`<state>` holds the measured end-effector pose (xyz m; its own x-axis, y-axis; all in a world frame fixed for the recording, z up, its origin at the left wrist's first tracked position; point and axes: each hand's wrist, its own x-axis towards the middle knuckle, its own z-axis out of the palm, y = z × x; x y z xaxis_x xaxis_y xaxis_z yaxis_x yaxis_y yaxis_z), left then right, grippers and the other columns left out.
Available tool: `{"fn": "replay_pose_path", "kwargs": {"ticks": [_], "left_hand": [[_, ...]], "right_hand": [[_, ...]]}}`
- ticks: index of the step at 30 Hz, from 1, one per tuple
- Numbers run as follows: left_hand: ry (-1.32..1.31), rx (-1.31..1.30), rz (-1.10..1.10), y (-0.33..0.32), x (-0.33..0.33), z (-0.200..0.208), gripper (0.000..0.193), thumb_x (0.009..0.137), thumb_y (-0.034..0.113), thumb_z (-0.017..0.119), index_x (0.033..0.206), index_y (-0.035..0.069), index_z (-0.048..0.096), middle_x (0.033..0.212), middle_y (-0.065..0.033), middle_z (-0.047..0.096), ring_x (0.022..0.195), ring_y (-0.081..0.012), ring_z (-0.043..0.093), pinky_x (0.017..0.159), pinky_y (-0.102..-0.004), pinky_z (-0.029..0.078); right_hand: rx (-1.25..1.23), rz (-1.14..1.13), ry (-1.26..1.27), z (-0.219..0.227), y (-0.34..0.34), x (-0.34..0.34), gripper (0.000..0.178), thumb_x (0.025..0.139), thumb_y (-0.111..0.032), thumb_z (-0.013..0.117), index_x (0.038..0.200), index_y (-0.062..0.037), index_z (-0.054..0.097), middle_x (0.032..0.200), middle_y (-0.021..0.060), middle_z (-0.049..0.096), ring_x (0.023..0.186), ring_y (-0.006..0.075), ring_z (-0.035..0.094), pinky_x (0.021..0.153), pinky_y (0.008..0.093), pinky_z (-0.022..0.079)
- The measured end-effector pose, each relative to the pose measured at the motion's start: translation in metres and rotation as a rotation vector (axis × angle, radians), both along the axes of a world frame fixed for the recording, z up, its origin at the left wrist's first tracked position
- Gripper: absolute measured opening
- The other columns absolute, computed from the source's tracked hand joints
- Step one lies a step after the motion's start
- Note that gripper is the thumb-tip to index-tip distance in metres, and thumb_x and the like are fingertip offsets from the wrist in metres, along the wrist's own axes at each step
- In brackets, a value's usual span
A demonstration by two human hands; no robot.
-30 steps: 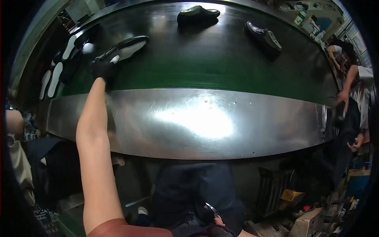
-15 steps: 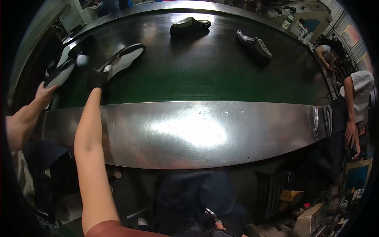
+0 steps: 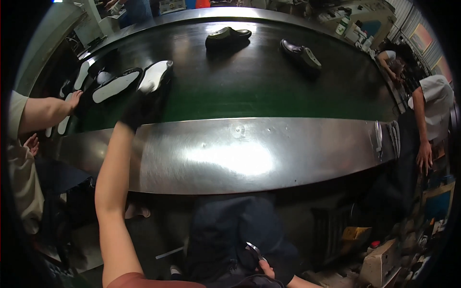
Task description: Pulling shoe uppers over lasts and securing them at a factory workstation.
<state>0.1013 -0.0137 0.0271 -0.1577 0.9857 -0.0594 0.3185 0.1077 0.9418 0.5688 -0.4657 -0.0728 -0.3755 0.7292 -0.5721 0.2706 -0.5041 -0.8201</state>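
I was looking in on a shoe workshop, busy with people. Black shoes (image 3: 226, 39) were spread along a long green tabletop (image 3: 240, 98), its near side edged with a scuffed metal sheet (image 3: 331, 144), and pale soles (image 3: 115, 86) faced up at the left. I saw co-workers (image 3: 434, 98) at both left and right. Bottles (image 3: 342, 25) and machinery (image 3: 379, 14) crowded the far right near a ribbed wall (image 3: 406, 24), and worn equipment (image 3: 379, 261) cluttered the near right.

No legible lettering, labels, numbers or signs anywhere in the head view.
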Motion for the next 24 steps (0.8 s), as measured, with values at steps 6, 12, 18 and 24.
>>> {"fn": "replay_pose_path", "kwargs": {"ticks": [6, 12, 18, 24], "left_hand": [[-0.031, 0.238, 0.185, -0.208, -0.011, -0.063, 0.056, 0.089, 0.02, 0.074, 0.137, 0.003, 0.055, 0.131, -0.0126, 0.063, 0.118, -0.0266, 0.062, 0.102, -0.0414, 0.05], [-0.453, 0.292, -0.214, -0.291, 0.087, -0.017, 0.061, 0.083, 0.027, 0.078, 0.135, 0.003, 0.057, 0.136, -0.0174, 0.059, 0.13, -0.0277, 0.054, 0.112, -0.0454, 0.041], [0.344, 0.342, -0.668, -0.307, 0.195, 0.036, 0.05, 0.085, 0.028, 0.074, 0.13, 0.008, 0.064, 0.129, -0.0166, 0.062, 0.121, -0.0389, 0.057, 0.108, -0.0448, 0.042], [-0.611, -0.035, -0.627, -0.274, 0.229, 0.005, 0.028, 0.096, 0.028, 0.061, 0.113, 0.005, 0.066, 0.115, -0.0129, 0.067, 0.108, -0.0283, 0.064, 0.096, -0.039, 0.05]], "right_hand": [[0.054, -0.292, 0.095, 0.007, -0.011, 0.008, 0.054, 0.104, -0.045, 0.044, 0.137, -0.0027, 0.054, 0.097, 0.0055, 0.07, 0.072, 0.0124, 0.065, 0.068, 0.027, 0.054], [0.155, -0.599, 0.266, 0.026, -0.002, 0.003, 0.06, 0.106, -0.039, 0.044, 0.153, -0.0031, 0.036, 0.101, 0.0086, 0.067, 0.066, 0.0108, 0.064, 0.065, 0.0261, 0.055], [0.124, -0.441, 0.208, 0.058, -0.003, 0.006, 0.042, 0.107, -0.032, 0.046, 0.136, -0.0017, 0.051, 0.097, 0.01, 0.068, 0.069, 0.01, 0.064, 0.065, 0.0257, 0.054], [0.083, -0.152, 0.162, 0.079, 0.006, 0.002, 0.036, 0.109, -0.032, 0.043, 0.113, -0.0018, 0.064, 0.096, 0.0055, 0.067, 0.088, 0.0129, 0.062, 0.081, 0.0286, 0.05]]}}
